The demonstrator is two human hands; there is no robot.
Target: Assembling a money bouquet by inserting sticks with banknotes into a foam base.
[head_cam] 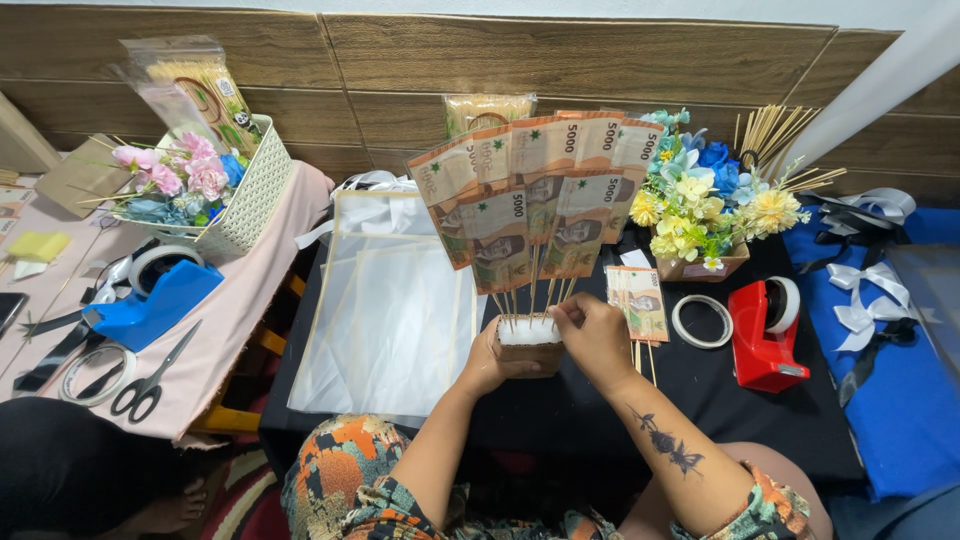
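Lowest in the frame we see our patterned sleeves and two bare forearms, the right one bearing a dark flower tattoo [665, 443]. Just above centre, our left hand [487, 362] cups the side of a small brown pot [530, 357] filled with white foam [528, 331], its fingers wrapped around the pot. Our right hand [597, 335] rests against the pot's other side, fingertips pinched on one of the thin wooden sticks [532, 290] pushed into the foam. Those sticks carry a fan of banknotes [535, 190] rising to the upper middle of the frame. The pot sits on a black cloth [560, 410].

Left of the pot lie clear plastic sheets [385, 300]. Right of our hand lies a small stack of banknotes on sticks [638, 303], then a roll of clear tape [702, 321] and a red tape dispenser [765, 333]. Behind them stands a box of yellow and blue artificial flowers [700, 200].

At far left, on a pink cloth [240, 310], we see a blue tape dispenser [150, 300], scissors [150, 380] and a white basket of pink flowers [215, 190]. At right, white ribbon bows [865, 295] lie on a blue cloth [900, 410].
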